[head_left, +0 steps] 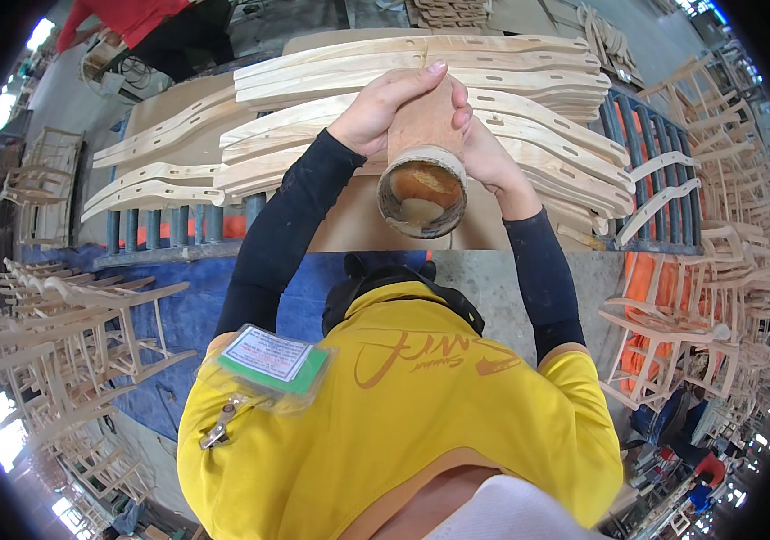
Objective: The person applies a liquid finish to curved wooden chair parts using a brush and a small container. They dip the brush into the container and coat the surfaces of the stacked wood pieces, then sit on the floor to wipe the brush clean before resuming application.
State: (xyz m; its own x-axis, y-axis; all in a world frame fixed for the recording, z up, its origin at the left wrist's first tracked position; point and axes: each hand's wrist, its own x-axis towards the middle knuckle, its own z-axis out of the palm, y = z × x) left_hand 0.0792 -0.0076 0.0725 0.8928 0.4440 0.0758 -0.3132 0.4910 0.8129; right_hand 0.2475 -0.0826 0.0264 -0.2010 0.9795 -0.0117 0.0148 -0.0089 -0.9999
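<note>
Out in front of me, over the table, my left hand [392, 110] and my right hand [486, 148] are closed on the two sides of a reddish-brown sheet [423, 115] that looks like sandpaper. My left thumb lies near its top edge, and the right fingers curl round its right side. Against the sheet's near end is a round, open container [388, 207] with a pale, worn rim. Yellowish-brown residue coats its inside. Whether the sheet is attached to the container, I cannot tell.
Several curved, slotted wooden pieces [313, 117] lie across the slatted table [155, 254] beneath my hands. More curved pieces [664, 202] rest at its right end. Wooden chair frames [97, 319] crowd the left, with others [673, 342] at the right. A person in red [137, 18] stands far left.
</note>
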